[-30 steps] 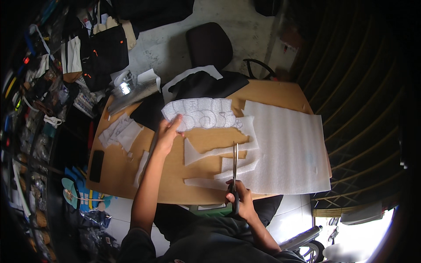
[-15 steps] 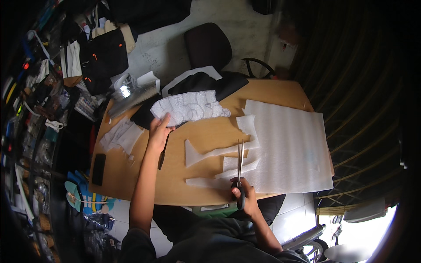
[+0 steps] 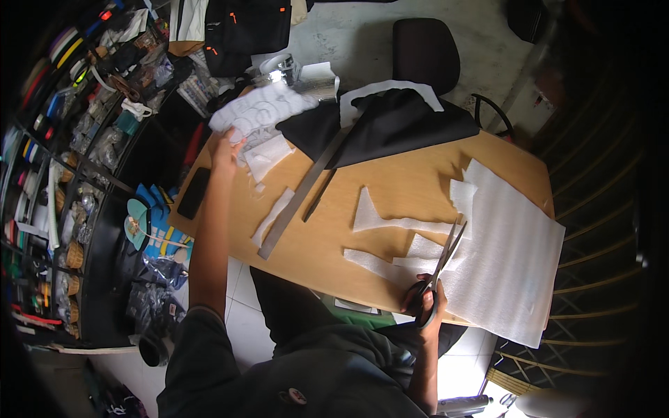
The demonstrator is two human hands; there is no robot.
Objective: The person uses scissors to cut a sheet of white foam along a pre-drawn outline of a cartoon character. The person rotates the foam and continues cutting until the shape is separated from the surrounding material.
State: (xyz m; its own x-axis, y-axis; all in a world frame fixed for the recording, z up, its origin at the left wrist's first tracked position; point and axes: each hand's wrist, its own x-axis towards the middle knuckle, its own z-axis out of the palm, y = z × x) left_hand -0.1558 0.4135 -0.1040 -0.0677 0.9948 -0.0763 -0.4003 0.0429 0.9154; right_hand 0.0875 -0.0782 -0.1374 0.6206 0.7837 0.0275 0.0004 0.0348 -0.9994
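Observation:
My left hand [image 3: 226,146] is stretched out to the far left corner of the wooden table [image 3: 390,188] and grips a white cut-out sheet [image 3: 261,108] lifted over the table's edge. My right hand [image 3: 425,303] sits at the near edge and holds a pair of scissors [image 3: 442,261] with the blades pointing away over white foam scraps [image 3: 411,244]. A large white foam sheet [image 3: 505,258] lies to the right of the scissors. A long metal ruler [image 3: 303,195] lies diagonally between my hands.
Black fabric [image 3: 390,122] with a white strip covers the table's far side, behind it a dark office chair [image 3: 425,49]. A black phone [image 3: 194,193] lies near the left edge. Cluttered shelves [image 3: 63,174] and bags fill the left side.
My left hand has carried the white cut-out sheet from the middle of the table to its far left corner. The ruler it covered now shows. The right hand with the scissors stayed put.

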